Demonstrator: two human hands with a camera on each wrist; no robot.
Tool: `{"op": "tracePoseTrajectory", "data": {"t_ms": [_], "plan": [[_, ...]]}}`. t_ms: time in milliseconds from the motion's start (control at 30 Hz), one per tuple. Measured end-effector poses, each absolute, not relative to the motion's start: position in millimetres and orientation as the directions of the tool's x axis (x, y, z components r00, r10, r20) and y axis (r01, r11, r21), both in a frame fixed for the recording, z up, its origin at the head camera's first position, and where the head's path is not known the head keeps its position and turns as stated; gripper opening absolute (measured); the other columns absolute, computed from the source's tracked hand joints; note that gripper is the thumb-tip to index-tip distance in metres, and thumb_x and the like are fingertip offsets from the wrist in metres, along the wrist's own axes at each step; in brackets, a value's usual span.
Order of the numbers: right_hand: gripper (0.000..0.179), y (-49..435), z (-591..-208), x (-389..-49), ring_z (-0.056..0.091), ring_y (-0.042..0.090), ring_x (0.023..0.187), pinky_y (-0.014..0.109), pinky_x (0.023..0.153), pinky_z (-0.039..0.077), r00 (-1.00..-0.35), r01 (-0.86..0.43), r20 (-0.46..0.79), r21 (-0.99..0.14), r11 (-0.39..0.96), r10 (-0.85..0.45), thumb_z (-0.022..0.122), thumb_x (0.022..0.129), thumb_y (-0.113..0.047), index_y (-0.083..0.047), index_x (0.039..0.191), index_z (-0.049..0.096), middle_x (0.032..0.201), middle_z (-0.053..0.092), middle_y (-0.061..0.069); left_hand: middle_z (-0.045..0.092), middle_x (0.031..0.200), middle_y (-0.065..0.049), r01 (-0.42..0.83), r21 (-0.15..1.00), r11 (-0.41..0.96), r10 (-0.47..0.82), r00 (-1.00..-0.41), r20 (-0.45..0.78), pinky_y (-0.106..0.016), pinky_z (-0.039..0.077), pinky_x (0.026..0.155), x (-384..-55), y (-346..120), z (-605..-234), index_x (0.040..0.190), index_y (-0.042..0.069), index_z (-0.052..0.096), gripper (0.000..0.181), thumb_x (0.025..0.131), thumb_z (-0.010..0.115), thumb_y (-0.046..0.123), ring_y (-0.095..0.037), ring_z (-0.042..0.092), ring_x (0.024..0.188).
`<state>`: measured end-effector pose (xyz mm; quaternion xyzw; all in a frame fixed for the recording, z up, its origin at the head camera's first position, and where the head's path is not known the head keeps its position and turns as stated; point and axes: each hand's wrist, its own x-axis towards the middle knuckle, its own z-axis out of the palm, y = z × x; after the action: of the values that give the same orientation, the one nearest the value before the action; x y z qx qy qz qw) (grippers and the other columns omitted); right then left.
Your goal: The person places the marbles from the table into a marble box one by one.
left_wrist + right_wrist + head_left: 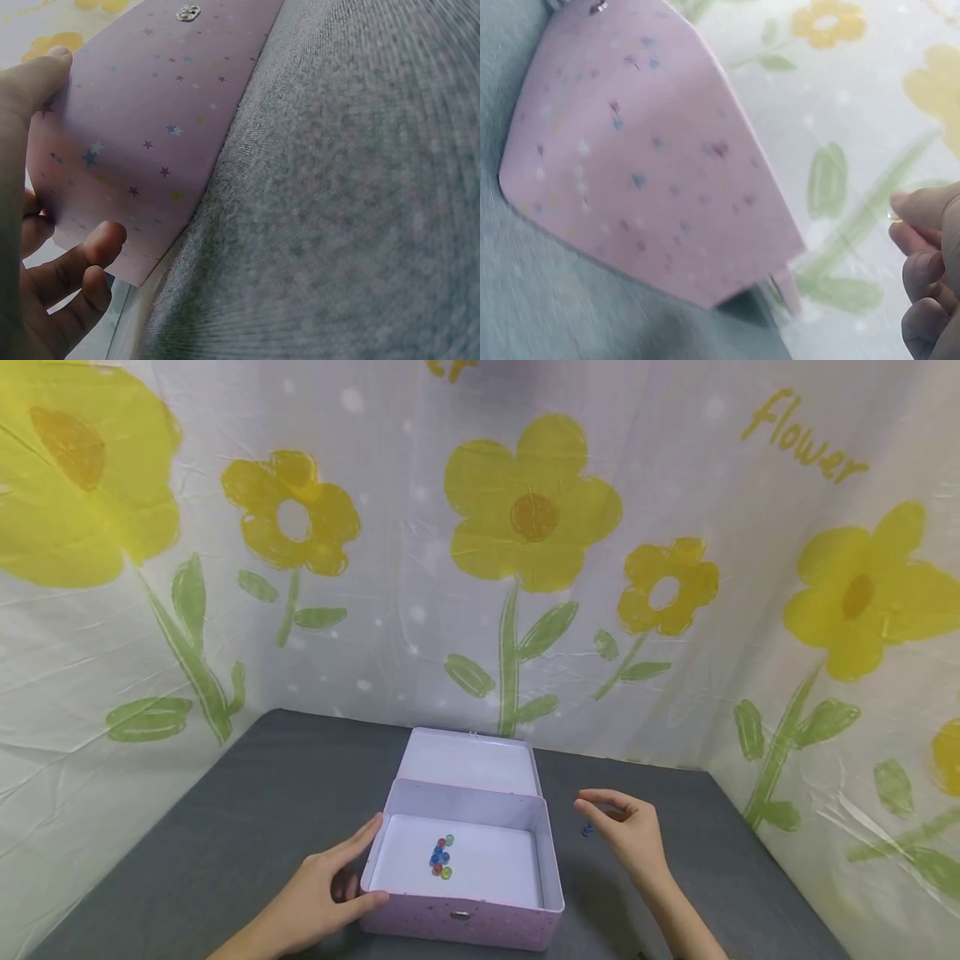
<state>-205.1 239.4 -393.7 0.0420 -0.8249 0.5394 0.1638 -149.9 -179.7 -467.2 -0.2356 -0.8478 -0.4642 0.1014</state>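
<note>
A pink tin box (461, 920) dotted with small stars stands with its lid (472, 760) folded back behind it. My left hand (330, 881) holds the box at its front left corner, index finger along the left rim and thumb (52, 71) on the front wall. Inside the white interior lies a small cluster of glass beads (441, 858) in red, blue and green. My right hand (626, 835) is raised to the right of the box, thumb and index finger pinching a tiny pale, clear bead (892, 215). Dark blue beads (587, 830) show beside that hand.
The box rests on a dark grey table cover (300, 785). A white cloth (390, 635) printed with yellow flowers hangs behind the table and along its sides. A small dark object (642, 956) shows at the bottom edge near the right forearm.
</note>
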Motion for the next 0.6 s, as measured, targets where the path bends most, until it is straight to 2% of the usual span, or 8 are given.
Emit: {"op": "tracePoseTrajectory", "data": {"t_ms": [100, 167, 267, 467, 533, 600], "plan": [[0.027, 223.7, -395.8, -206.8, 0.067, 0.012, 0.070, 0.023, 0.052, 0.040, -0.938, -0.278, 0.336, -0.873, 0.401, 0.082, 0.083, 0.080, -0.031, -0.012, 0.100, 0.079, 0.101, 0.076, 0.004, 0.048, 0.149, -0.005, 0.500, 0.735, 0.458, 0.309, -0.865, 0.396, -0.020, 0.044, 0.051, -149.9, -180.1, -467.8, 0.153, 0.028, 0.038, 0.082, 0.083, 0.079, 0.039, 0.000, 0.048, 0.058], [0.026, 212.7, -396.6, -207.7, 0.072, 0.020, 0.077, 0.023, 0.055, 0.043, -0.937, -0.290, 0.344, -0.869, 0.400, 0.067, 0.083, 0.080, -0.029, -0.012, 0.099, 0.079, 0.101, 0.076, 0.005, 0.049, 0.148, -0.004, 0.499, 0.735, 0.459, 0.309, -0.865, 0.394, -0.020, 0.044, 0.051, -149.6, -180.1, -468.4, 0.153, 0.028, 0.038, 0.082, 0.083, 0.079, 0.040, 0.000, 0.047, 0.058], [0.023, 196.9, -397.8, -209.6, 0.070, 0.023, 0.072, 0.023, 0.054, 0.042, -0.937, -0.302, 0.346, -0.866, 0.398, 0.042, 0.083, 0.080, -0.029, -0.014, 0.097, 0.079, 0.099, 0.076, 0.004, 0.051, 0.144, -0.004, 0.498, 0.734, 0.462, 0.311, -0.866, 0.391, -0.020, 0.044, 0.051, -149.4, -179.8, -468.8, 0.153, 0.028, 0.037, 0.082, 0.083, 0.078, 0.041, 0.001, 0.047, 0.058], [0.014, 169.0, -398.2, -213.7, 0.055, 0.011, 0.055, 0.021, 0.050, 0.038, -0.929, -0.347, 0.370, -0.861, 0.371, -0.010, 0.083, 0.080, -0.025, -0.019, 0.092, 0.080, 0.094, 0.076, 0.000, 0.052, 0.142, 0.001, 0.503, 0.729, 0.464, 0.310, -0.863, 0.398, -0.020, 0.044, 0.051, -149.5, -180.3, -468.1, 0.153, 0.025, 0.037, 0.082, 0.083, 0.078, 0.040, 0.001, 0.047, 0.058], [0.011, 160.6, -397.0, -215.1, 0.056, 0.016, 0.054, 0.021, 0.050, 0.037, -0.922, -0.370, 0.386, -0.856, 0.361, -0.030, 0.083, 0.081, -0.023, -0.021, 0.091, 0.080, 0.093, 0.076, -0.001, 0.052, 0.141, 0.003, 0.501, 0.728, 0.467, 0.310, -0.864, 0.396, -0.020, 0.044, 0.051, -149.6, -180.4, -468.0, 0.153, 0.026, 0.037, 0.083, 0.083, 0.078, 0.041, 0.001, 0.047, 0.058], [0.010, 152.5, -395.5, -216.9, 0.064, 0.024, 0.061, 0.021, 0.053, 0.042, -0.914, -0.394, 0.401, -0.851, 0.347, -0.055, 0.083, 0.081, -0.023, -0.021, 0.091, 0.080, 0.093, 0.076, -0.001, 0.052, 0.141, 0.004, 0.497, 0.729, 0.470, 0.309, -0.867, 0.392, -0.020, 0.044, 0.052, -149.7, -180.4, -468.1, 0.153, 0.027, 0.037, 0.083, 0.083, 0.078, 0.042, 0.001, 0.047, 0.059]]}}
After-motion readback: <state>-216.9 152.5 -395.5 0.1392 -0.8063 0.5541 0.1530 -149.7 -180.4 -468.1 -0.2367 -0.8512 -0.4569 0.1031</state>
